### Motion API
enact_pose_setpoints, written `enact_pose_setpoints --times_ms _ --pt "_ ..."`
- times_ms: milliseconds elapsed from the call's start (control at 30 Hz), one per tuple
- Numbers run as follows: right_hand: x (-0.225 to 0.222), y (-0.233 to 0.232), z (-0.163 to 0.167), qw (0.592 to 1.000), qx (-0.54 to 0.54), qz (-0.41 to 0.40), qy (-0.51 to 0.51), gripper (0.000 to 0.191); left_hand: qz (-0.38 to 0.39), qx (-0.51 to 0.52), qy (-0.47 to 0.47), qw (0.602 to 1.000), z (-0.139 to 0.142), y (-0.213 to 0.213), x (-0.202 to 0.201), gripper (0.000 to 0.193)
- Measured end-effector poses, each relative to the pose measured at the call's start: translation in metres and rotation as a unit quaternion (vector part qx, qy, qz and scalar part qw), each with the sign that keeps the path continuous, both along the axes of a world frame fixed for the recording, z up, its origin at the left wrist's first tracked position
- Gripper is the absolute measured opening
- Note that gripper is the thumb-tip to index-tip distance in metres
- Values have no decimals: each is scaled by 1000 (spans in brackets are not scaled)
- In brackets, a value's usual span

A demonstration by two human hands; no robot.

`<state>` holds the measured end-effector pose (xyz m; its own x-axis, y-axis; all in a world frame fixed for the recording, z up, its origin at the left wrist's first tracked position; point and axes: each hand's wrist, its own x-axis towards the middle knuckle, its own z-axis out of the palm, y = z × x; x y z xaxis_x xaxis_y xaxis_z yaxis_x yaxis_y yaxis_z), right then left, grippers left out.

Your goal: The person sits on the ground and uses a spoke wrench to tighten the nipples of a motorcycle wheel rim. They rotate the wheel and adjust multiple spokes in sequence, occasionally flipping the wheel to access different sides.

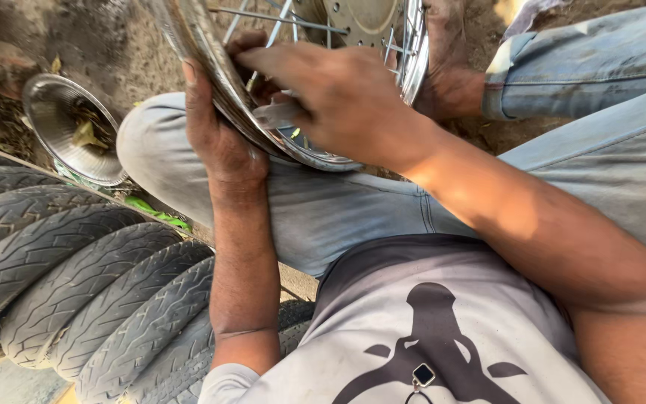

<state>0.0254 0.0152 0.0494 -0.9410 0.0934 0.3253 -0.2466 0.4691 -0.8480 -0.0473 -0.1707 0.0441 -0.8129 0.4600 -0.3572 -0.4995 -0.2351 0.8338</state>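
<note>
Fingers of the left hand (pixel 218 135) curl over the edge of a chromed, spoked metal wheel rim (pixel 211 63), clasping it from the left, while the right hand (pixel 338 97) closes from above on the lower arc of the same rim, a pale narrow object pinched beneath its fingers, its nature not discernible. Rim stands tilted on the person's lap, resting on the light blue denim trouser leg (pixel 323 213), its hub and spokes toward the upper frame. Left of the knee lie a dented silver metal bowl (pixel 69 127) on the dirt ground and, nearer, a row of black treaded rubber tyres (pixel 76 284).
</note>
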Motion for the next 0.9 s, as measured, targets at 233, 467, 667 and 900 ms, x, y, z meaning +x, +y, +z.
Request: enact_pose_setpoints --times_ms 233,467,667,900 --pt "-29 -14 -25 988 92 9 121 15 29 35 -38 998 -6 -6 1 59" --pt "-17 -22 -24 996 24 -27 77 23 -15 44 -34 998 -5 -10 -2 70" --pt "22 -5 -30 990 -59 -31 -124 27 -48 -45 62 996 -5 -10 -5 76" --pt "25 13 -53 996 0 -84 -41 18 -38 -23 53 998 -6 -6 -4 74"
